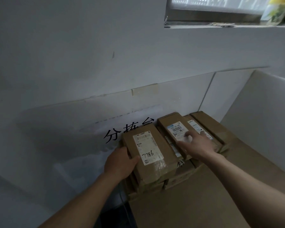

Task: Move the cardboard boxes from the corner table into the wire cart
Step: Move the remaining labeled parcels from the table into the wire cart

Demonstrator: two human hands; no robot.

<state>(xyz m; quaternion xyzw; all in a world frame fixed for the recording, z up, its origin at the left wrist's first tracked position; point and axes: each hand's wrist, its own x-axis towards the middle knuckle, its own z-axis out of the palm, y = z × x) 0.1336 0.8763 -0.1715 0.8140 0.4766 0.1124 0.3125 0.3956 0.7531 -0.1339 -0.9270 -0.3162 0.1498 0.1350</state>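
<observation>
- Several boxes (206, 124) sit stacked in the corner; I see no cart.
- My left hand (120, 162) clamps the front box (148, 150), thumb on top, ready to lift.
- My right hand (197, 145) rests flat-fingered on the next box (170, 125), probably steadying it.

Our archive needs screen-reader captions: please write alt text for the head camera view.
A person's left hand grips the side of a cardboard box marked 7786 atop a stack of parcels, while the right hand lays straight fingers on the label of the neighbouring box. The stack sits against a white wall.
</observation>
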